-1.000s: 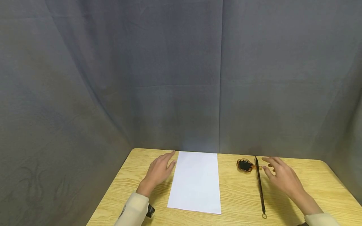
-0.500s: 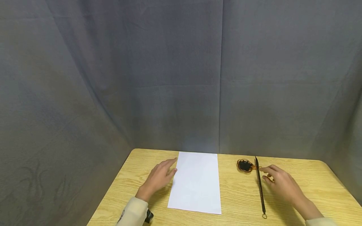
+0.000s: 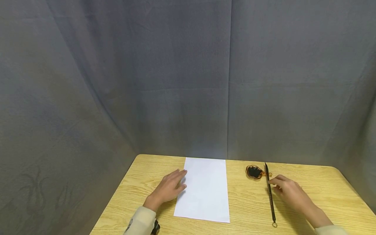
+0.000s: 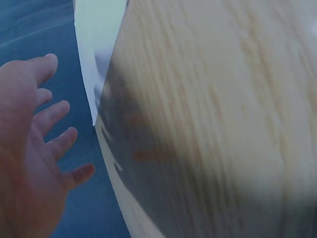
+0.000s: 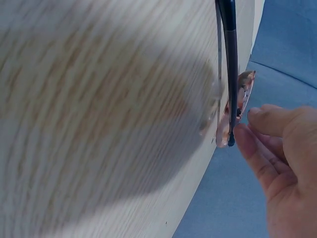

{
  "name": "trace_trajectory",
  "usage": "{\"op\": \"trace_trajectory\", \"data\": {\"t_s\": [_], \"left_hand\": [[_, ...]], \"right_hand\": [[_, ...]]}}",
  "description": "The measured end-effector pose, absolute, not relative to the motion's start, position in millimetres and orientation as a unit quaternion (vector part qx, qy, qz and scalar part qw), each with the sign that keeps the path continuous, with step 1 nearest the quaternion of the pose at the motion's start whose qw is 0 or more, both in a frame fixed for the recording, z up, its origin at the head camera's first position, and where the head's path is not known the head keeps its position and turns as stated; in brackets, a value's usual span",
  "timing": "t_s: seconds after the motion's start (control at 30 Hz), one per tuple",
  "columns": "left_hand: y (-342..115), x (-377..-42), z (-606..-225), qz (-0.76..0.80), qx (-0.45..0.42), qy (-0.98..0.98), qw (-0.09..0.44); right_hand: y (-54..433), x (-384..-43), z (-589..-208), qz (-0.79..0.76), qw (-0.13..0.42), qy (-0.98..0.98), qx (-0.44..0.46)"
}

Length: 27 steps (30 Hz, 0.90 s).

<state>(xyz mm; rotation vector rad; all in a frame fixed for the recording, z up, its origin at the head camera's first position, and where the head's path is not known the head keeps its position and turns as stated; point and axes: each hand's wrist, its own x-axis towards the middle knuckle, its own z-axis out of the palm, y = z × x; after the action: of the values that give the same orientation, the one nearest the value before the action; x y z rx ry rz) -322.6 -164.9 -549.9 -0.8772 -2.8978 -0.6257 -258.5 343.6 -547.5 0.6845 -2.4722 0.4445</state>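
A dark writing brush (image 3: 270,197), with a pointed far end and a small ring at its near end, lies on the right part of the table. My right hand (image 3: 292,195) is beside its upper part, fingertips close against the shaft; in the right wrist view the thumb and fingers bend near the brush (image 5: 232,64) without wrapping it, and I cannot tell if they touch. A white sheet of paper (image 3: 204,192) lies in the middle. My left hand (image 3: 168,188) reaches over its left edge, fingers loosely extended, holding nothing; in the left wrist view the left hand (image 4: 42,124) casts a shadow.
A small brown-rimmed dish (image 3: 254,172) with something black in it sits left of the brush's upper end, its narrow handle passing by the brush. The wooden table (image 3: 243,209) ends at a grey curtain (image 3: 182,81) behind and at both sides.
My right hand has come nearer and lower to the brush, its fingers drawing together. The left hand has moved right, over the paper's edge. Paper, dish and brush stay put.
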Motion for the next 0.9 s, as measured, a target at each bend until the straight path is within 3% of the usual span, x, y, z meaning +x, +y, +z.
{"op": "trace_trajectory", "data": {"t_s": [0.43, 0.63, 0.9], "left_hand": [[-161.6, -325.0, -553.7, -0.188, -0.26, -0.947, -0.028], [-158.5, -324.3, -551.3, -0.178, -0.251, -0.951, -0.031], [-156.7, -326.8, -549.0, -0.141, -0.257, -0.956, -0.033]], "right_hand": [[339.5, -257.8, -549.6, 0.154, 0.237, -0.916, 0.283], [339.2, -257.2, -550.1, 0.155, 0.197, -0.927, 0.28], [338.6, -256.5, -550.7, 0.148, 0.194, -0.928, 0.28]]}}
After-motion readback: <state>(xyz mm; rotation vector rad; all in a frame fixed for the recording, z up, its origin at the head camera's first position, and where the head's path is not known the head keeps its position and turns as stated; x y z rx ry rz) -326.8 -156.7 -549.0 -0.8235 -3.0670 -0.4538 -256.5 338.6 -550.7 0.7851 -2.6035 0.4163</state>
